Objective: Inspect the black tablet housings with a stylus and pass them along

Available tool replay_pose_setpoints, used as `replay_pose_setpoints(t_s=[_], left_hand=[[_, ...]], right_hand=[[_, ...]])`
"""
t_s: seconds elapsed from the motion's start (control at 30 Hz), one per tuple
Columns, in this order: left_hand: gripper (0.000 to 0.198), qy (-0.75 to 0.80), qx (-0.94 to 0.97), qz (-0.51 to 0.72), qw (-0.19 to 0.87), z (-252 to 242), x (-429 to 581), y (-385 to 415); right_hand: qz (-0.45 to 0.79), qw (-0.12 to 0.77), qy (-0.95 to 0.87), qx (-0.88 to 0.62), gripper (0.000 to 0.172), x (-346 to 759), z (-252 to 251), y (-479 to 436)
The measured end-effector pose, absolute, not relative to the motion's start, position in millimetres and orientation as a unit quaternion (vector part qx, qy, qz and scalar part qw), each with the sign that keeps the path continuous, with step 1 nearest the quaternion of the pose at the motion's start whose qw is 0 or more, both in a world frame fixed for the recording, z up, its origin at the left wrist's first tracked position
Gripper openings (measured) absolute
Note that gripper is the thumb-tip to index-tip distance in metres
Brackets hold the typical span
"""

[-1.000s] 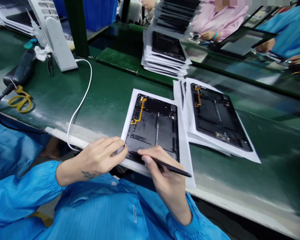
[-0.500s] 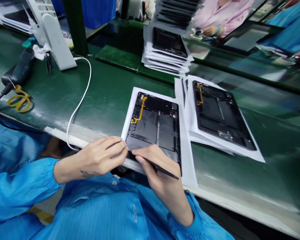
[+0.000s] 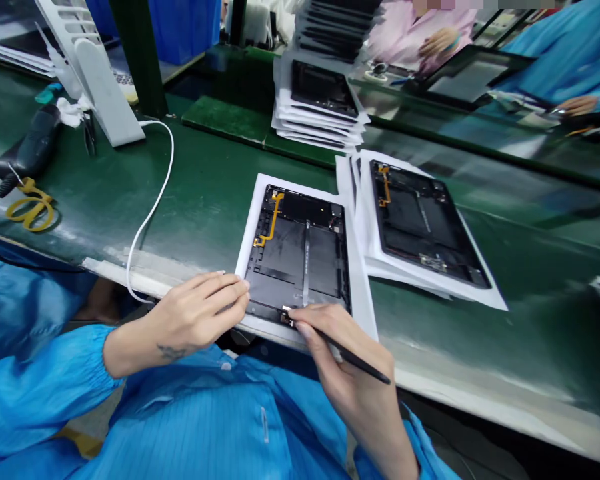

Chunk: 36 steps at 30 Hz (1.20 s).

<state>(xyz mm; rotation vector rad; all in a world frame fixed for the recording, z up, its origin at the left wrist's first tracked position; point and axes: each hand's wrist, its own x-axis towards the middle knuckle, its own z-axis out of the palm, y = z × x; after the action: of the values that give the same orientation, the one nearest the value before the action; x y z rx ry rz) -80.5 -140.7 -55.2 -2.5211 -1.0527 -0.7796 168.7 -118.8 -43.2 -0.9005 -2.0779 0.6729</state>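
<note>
1. Head view, what just changed: the right hand [image 3: 350, 363] has moved a bit to the right along the near edge of the open tablet [image 3: 295, 260]. Now a small dark piece with a bright tip [image 3: 286, 317] shows by its fingers, and a thin pale strip [image 3: 306, 263] runs down the middle of the tablet.
2. Right hand: the thumb and fingers are closed on a black stylus [image 3: 355, 357], and they hold it like a pen. The fingertips [image 3: 300, 313] are at the small dark piece, but I cannot tell if they are pinching it.
3. Left hand: the hand [image 3: 195, 317] is loose, not clenched. Its fingertips [image 3: 243, 287] touch the left side of the tablet, near the near corner.
4. The tablet: it lies flat on a white paper sheet [image 3: 245, 267], close to the near edge of the green bench [image 3: 205, 200]. An orange flat cable [image 3: 273, 220] lies on its far left part.
5. Around it: another open tablet [image 3: 420, 223] lies just to the right. A stack of tablets on paper [image 3: 323, 87] sits farther away. Yellow scissors [image 3: 30, 208] lie at the left, and a person in a pink sleeve [image 3: 410, 40] works at the far side.
</note>
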Motion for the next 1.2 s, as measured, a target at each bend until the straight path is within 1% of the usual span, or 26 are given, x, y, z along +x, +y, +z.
replay_pose_setpoints(t_s=[0.1,0.33,0.6,0.73,0.83,0.93,1.07,1.13,1.2], left_hand=[[0.031,-0.371,-0.875,-0.272,0.152,-51.0,-73.1,-137.1],[0.030,-0.345,-0.887,-0.286,0.116,-55.2,-57.8,-130.5],[0.023,-0.344,-0.885,-0.286,0.127,-63.3,-56.2,-131.9],[0.026,-0.352,-0.885,-0.283,0.110,-64.2,-56.3,-132.0],[0.028,-0.355,-0.885,-0.281,0.108,-64.0,-55.4,-131.1],[0.027,-0.362,-0.883,-0.277,0.113,-63.2,-53.9,-131.2],[0.026,-0.363,-0.884,-0.269,0.121,-61.7,-52.0,-132.8],[0.024,-0.362,-0.885,-0.262,0.132,-61.6,-51.3,-134.0],[0.023,-0.362,-0.886,-0.252,0.143,-62.0,-51.2,-135.0]], right_hand=[[0.247,0.383,-0.816,-0.355,0.020,168.6,-46.0,-125.1],[0.213,0.388,-0.823,-0.358,0.021,168.1,-47.1,-125.3],[0.218,0.357,-0.844,-0.336,0.025,171.1,-45.8,-122.4],[0.224,0.373,-0.826,-0.359,0.025,172.9,-49.6,-125.5],[0.200,0.376,-0.832,-0.356,0.027,173.0,-51.6,-127.6],[0.154,0.354,-0.859,-0.337,0.028,171.7,-50.4,-129.8],[0.085,0.299,-0.901,-0.303,0.025,169.8,-46.5,-133.4],[0.065,0.274,-0.917,-0.283,0.025,169.4,-45.2,-134.7],[0.057,0.269,-0.922,-0.272,0.024,169.5,-44.9,-135.0]])
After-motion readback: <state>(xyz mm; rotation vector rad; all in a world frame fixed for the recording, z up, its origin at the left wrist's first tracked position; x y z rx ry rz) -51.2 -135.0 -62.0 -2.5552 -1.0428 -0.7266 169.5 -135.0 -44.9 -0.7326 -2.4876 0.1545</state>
